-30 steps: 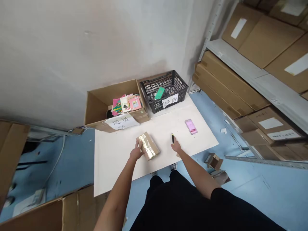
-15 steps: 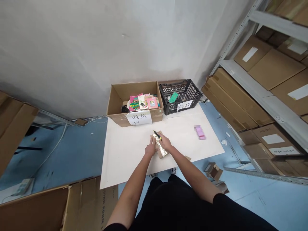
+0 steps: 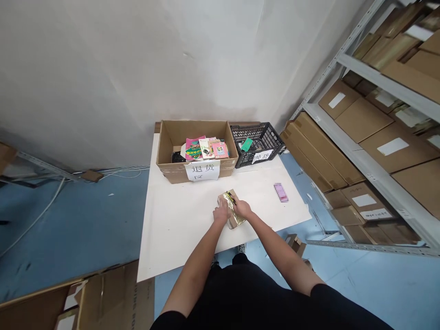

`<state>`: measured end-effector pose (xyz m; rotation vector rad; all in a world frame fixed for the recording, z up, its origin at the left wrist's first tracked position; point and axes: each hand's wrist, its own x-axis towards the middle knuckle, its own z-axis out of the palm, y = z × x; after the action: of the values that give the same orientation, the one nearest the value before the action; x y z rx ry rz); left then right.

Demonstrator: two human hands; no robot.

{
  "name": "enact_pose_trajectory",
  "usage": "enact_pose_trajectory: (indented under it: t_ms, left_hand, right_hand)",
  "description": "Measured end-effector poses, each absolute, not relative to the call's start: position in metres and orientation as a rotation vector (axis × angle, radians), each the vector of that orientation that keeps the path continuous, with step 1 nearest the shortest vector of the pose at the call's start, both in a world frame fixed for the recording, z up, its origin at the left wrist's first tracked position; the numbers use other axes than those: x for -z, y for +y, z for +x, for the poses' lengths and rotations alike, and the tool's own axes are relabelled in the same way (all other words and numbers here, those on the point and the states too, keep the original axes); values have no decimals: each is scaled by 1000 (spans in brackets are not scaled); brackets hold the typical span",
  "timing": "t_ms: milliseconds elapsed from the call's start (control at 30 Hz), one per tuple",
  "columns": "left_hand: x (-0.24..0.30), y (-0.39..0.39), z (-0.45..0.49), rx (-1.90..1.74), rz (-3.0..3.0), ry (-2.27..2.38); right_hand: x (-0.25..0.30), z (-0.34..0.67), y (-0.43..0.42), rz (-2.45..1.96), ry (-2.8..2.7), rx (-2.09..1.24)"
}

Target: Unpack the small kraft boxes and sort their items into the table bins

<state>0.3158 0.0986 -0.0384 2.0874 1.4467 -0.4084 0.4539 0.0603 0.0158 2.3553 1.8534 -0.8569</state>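
A small cardboard box [image 3: 235, 222] with shiny clear tape across its top lies on the white table [image 3: 178, 220], tilted slightly from upright to my view. My left hand [image 3: 222, 212] holds it at the left side, fingers reaching over the taped top. In my right hand [image 3: 243, 209], fingers wrapped around it, is a black and yellow utility knife [image 3: 231, 197]. The knife lies over the box's far part, close to the tape. Whether its blade is in the tape is hard to make out.
Behind the work stand an open cardboard box [image 3: 168, 172] of books with a paper sign and a black plastic crate [image 3: 244, 159] holding a green item [image 3: 246, 145]. A blurred purple item [image 3: 281, 192] lies at right. Shelving [image 3: 357, 153] with cartons rises on the right.
My head view has shifted to the right. The knife has moved from sticking out past the box's far end to lying lower over the taped top, more hidden by my right hand.
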Motion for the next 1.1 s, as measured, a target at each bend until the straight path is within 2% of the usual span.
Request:
enact_pose_trajectory:
  t_ms: [667,1100]
  left_hand:
    - [32,104,310,455,2182,1381]
    - [27,93,340,599,2217,1419]
  right_hand:
    - [-39,455,-20,2179,1710,888]
    - [-66,491,-64,2058,1696,1075]
